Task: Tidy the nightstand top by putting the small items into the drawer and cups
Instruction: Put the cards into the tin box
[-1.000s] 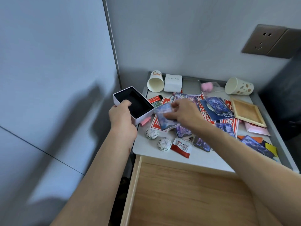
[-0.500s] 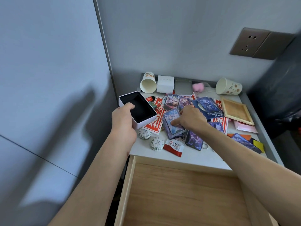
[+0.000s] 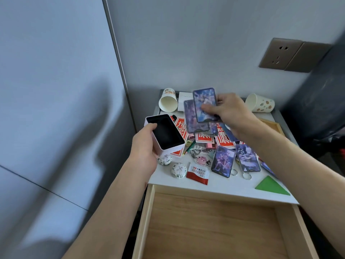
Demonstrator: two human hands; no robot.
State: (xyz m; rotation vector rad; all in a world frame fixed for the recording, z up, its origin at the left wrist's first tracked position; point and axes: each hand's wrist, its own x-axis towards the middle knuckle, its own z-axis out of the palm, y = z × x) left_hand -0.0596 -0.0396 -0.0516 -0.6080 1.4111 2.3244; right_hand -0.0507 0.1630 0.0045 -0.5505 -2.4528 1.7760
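While the white box point(image 3: 165, 134), black inside and open on top, is gripped by the curled fingers point(image 3: 151, 126) of the left hand point(image 3: 143, 146) over the left edge of the desk point(image 3: 224, 187), two glossy purple-blue picture cards point(image 3: 203, 107) are pinched, fanned, by the right hand point(image 3: 230, 111) above the clutter. At the back, one paper cup point(image 3: 168, 102) and a spotted cup point(image 3: 260, 103) are seen lying tipped. The wooden drawer point(image 3: 205, 230) is pulled out below.

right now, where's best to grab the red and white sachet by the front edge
Probably pinch the red and white sachet by its near red edge, coming from the front over the open drawer. It lies flat and thin on the nightstand top, so a grab from above has little to hold; nothing crowds its near side.
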